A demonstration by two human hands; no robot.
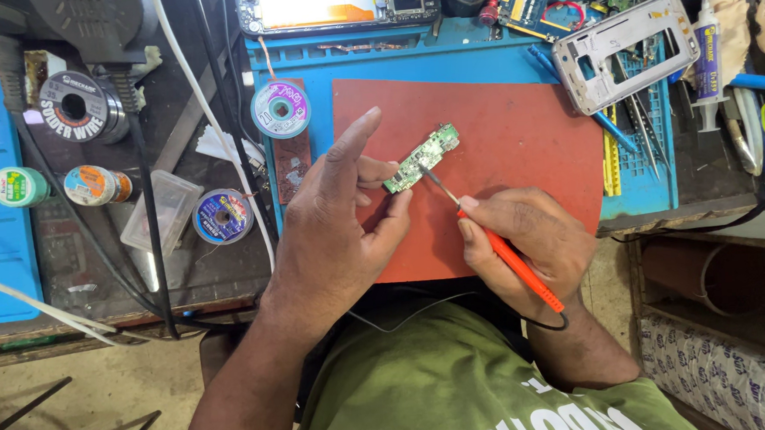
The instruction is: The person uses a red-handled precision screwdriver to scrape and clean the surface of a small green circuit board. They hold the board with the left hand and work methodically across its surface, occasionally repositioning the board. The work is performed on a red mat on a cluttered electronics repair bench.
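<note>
My left hand pinches a small green circuit board at its lower end and holds it tilted above a red work mat. My right hand grips a thin orange-handled soldering iron like a pen. Its metal tip touches the board's lower right edge. A black cable runs from the handle's back end down toward my green shirt.
The red mat lies on a blue bench mat. A silver phone frame and several tweezers lie at right, a phone at the top. Solder spools, small jars and a clear plastic tub crowd the left.
</note>
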